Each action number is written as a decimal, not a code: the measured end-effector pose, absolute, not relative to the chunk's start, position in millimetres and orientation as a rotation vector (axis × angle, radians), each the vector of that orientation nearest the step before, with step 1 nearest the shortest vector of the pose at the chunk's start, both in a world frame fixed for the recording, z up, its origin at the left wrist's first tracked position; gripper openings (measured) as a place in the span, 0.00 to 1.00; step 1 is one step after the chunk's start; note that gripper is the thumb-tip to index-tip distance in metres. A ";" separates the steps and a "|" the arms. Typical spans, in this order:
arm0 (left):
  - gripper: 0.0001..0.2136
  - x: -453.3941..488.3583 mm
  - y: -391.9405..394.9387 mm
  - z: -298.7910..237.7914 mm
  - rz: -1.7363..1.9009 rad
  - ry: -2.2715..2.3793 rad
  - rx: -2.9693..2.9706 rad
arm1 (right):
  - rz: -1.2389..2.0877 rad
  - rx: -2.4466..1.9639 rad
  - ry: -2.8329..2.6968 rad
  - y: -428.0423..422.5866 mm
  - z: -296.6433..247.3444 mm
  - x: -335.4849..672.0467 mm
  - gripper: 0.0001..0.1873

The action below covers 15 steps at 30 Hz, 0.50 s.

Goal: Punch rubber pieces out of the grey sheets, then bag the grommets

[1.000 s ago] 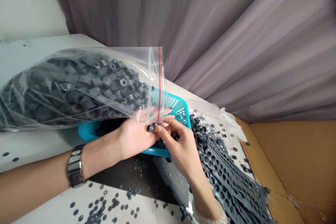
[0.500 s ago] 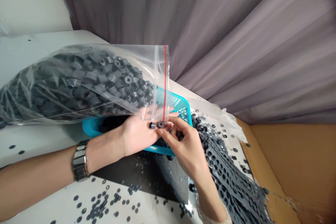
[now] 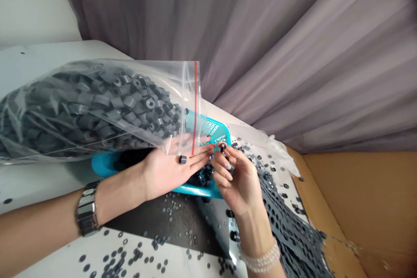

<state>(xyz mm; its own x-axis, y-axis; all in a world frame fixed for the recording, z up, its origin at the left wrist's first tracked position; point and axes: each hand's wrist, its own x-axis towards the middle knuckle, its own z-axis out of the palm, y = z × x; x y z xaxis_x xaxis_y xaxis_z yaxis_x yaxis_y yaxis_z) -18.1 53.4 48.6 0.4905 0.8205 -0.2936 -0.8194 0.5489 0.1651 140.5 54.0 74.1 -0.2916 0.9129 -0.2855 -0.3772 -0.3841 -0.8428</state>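
A clear zip bag (image 3: 97,108) with a red stripe, stuffed with grey ring-shaped parts, lies across the white table. My left hand (image 3: 169,169) is palm up at the bag's mouth, fingers stretched out, with one grey ring (image 3: 183,159) resting on them. My right hand (image 3: 236,180) is just to its right, fingers curled, pinching a small dark ring (image 3: 223,148) between thumb and fingertip. Both hands hover over a turquoise basket (image 3: 195,190) holding more dark rings.
Punched grey sheets (image 3: 286,226) full of round holes are piled at the right. Small grey discs (image 3: 130,256) are scattered over the table front. A black mat (image 3: 182,226) lies under the basket. A brown cardboard box (image 3: 365,208) stands at right; purple curtain behind.
My right hand has pulled back from the left palm and lifted, now pinching a ring of its own. One ring stays on my left fingers, which have flattened out.
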 end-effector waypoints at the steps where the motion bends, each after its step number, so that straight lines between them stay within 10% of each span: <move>1: 0.27 -18.3 53.8 47.7 0.990 0.353 0.009 | 1.835 -0.959 -0.797 54.6 74.8 141.4 0.11; 15: 0.26 -18.5 53.4 49.1 1.007 0.378 0.011 | 1.629 -1.132 -0.996 49.8 66.8 133.0 0.17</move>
<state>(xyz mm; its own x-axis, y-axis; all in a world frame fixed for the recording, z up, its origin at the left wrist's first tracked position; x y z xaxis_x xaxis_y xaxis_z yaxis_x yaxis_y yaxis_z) -18.5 53.4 49.1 0.4755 0.8255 -0.3040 -0.8218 0.5401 0.1814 133.0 49.8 66.8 -0.1875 0.9518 -0.2428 -0.2175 -0.2812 -0.9347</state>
